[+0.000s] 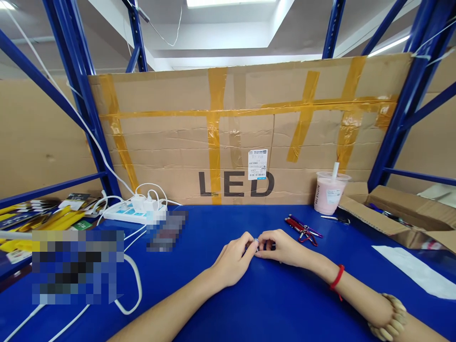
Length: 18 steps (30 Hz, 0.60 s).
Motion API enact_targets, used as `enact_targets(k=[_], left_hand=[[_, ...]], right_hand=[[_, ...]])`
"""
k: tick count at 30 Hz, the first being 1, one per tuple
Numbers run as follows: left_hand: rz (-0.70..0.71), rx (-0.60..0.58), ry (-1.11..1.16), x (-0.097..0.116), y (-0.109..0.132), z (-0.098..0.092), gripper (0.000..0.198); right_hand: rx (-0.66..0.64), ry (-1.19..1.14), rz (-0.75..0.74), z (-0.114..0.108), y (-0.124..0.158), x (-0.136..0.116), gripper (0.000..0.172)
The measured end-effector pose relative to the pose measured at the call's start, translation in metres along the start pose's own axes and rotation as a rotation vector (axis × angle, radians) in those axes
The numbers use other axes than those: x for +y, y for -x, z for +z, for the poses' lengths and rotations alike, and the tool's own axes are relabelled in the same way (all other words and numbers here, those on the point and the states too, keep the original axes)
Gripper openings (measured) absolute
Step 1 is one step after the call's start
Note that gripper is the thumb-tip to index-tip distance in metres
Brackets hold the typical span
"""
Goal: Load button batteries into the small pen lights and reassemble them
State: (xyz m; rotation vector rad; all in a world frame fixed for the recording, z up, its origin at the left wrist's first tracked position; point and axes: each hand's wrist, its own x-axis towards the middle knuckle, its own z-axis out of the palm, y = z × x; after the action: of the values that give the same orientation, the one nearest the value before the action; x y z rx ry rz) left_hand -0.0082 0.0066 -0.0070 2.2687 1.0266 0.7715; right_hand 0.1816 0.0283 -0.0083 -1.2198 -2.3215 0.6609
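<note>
A small shiny piece (256, 241) is held up at the centre of the frame, just below the middle, between the fingertips of both hands. It is pinched by the thumb and forefinger of the left hand (233, 261); the thumb and forefinger of the right hand (283, 248) are curved around its other side, but the piece is so small and so covered that whether they are closed on it cannot be told. The step in hand is judged to be fine fingertip handling, for which a steady pinch and light pressure are called for. A red band (337, 278) and a beaded bracelet (394, 317) are worn on the right arm. Right of centre, a red-handled tool (302, 232) is laid on the blue table (285, 304), with a cup of pink drink (328, 194) placed behind it. An open box (401, 236) and a white sheet (416, 271) are seen at the right edge, a power strip (119, 213) and yellow packets (64, 221) at the left. The table is backed by a taped cardboard panel (171, 152), framed by blue posts (76, 61), beneath a ceiling light (231, 3) at the top.
</note>
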Motion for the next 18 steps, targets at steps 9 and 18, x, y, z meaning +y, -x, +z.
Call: enact_targets(k=[9,18], left_hand=[[0.067,0.001,-0.011,0.0024,0.0013,-0.0011,0.027],[0.106,0.019,-0.025,0.0025,0.0019,-0.0009,0.025]], right_hand=[[0.022,0.05,0.026,0.0002,0.0012,-0.0053,0.023],[0.008,0.059,-0.017,0.0005,0.0014,-0.0056,0.02]])
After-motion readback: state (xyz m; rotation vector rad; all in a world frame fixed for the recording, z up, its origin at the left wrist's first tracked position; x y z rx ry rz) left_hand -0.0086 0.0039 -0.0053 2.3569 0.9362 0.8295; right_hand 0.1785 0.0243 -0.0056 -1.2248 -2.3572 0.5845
